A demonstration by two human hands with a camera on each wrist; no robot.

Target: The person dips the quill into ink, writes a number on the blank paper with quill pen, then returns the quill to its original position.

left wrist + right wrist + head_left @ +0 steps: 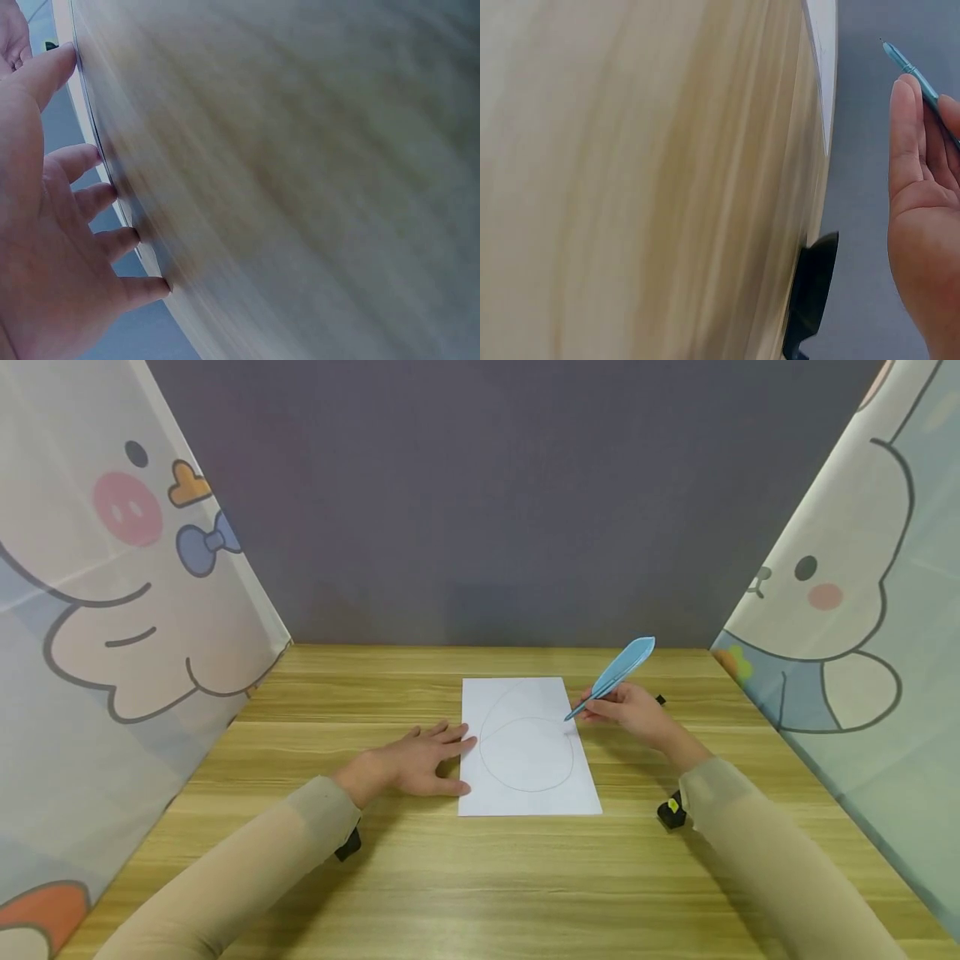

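A white sheet of paper (495, 797) lies on the wooden table, bearing a thin drawn round outline and a curved line above it. My left hand (423, 762) rests at its left edge, fingers spread and fingertips touching the paper. In the left wrist view those fingers (120, 244) press down along the edge. Between thumb and fingers, my right hand (626, 710) pinches a light blue feather-shaped pen (621, 667), tilted over the sheet's right side. Seen from the right wrist, the pen's tip (889, 49) stands raised off the paper.
The wooden table (337, 693) runs back to a dark grey panel (495, 510). Cartoon-printed cloths stand on the left (150, 610) and right (847, 610). A small black object (661, 699) is behind the right hand. Black devices sit at both wrists.
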